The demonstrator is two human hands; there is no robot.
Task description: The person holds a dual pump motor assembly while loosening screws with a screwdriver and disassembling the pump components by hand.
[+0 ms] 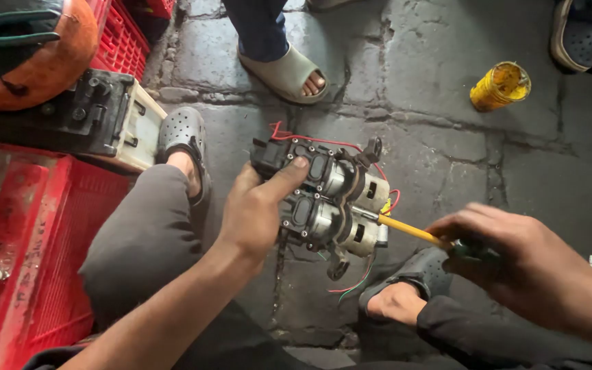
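pump (330,202) at frame centre, twin motors, red and green wires. left hand (258,212) grips its black end, fingers curled under, thumb (289,173) flat on top. right hand (515,257), lower right, closed around screwdriver (412,233); yellow shaft tip touches lower motor. yellow can (500,85) upper right.

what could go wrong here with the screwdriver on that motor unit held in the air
1. The right hand presses the yellow-shafted screwdriver into the grey twin-motor assembly, which only the left hand holds above the stone floor; a slip could jab those fingers.
2. The thin red wires hang loose near the tip and might snag.
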